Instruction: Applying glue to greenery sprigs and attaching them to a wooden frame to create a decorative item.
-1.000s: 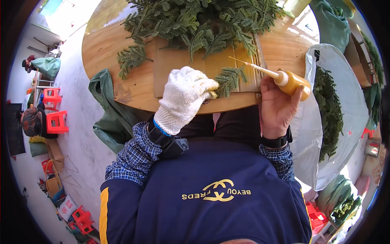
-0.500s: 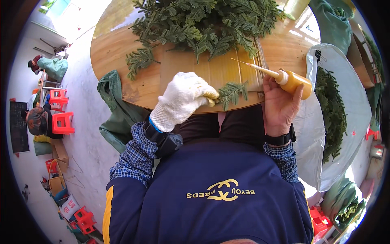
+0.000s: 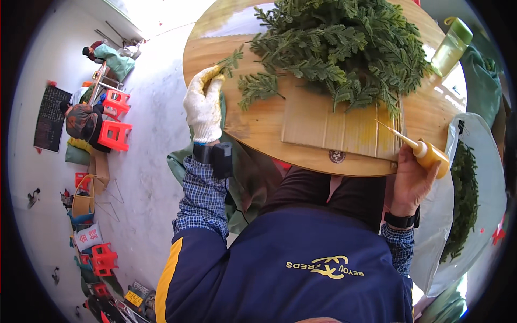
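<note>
My left hand, in a white knit glove with yellowed fingertips, is raised at the left edge of the round wooden table. Its fingers pinch a small green fir sprig. Another fir sprig lies on the wood just right of that hand. Bare, my right hand holds a squeeze bottle of amber liquid at the table's near right edge. The bottle's long thin nozzle points up and left over a stained cardboard sheet. A large heap of fir sprigs covers the sheet's far part.
A clear drinking bottle with a green lid is at the table's far right. Beside my right arm, a white sack holds more fir branches. Green cloth hangs below the table. Red stools and two people are at left.
My left hand has carried the sprig from the near table edge out to the far left. My right hand still holds the bottle. The whole view has shifted.
</note>
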Available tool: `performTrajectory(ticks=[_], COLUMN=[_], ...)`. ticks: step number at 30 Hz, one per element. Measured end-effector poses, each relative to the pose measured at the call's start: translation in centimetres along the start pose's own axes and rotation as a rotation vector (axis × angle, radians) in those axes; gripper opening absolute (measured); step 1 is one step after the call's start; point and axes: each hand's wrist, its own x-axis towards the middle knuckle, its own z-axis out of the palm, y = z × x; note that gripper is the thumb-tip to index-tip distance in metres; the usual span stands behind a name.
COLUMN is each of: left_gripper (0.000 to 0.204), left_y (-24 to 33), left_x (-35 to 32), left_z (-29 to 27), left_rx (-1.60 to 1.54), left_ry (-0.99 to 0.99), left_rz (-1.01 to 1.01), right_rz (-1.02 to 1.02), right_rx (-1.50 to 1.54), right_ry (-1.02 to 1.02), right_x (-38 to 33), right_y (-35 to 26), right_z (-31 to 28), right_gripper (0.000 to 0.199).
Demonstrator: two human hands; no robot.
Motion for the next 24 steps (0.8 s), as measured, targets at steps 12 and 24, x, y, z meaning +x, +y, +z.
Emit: performTrajectory(ticks=[12,24], left_gripper=[0.056,0.043], left_y=[-0.4,-0.6], left_x=[0.1,0.5], left_z=[1.7,0.0], left_rx=[0.668,0.505], left_ry=[-0.46,-0.045], left_rz=[0.261,0.207], right_rz=[0.012,0.0], right_rx=[-0.037,-0.101], right_ry=[-0.004,-0.034], right_x=[0.4,0.6], right_y=[0.6,0.4], right_z=[0.0,-0.8], right_gripper=[0.048,0.05])
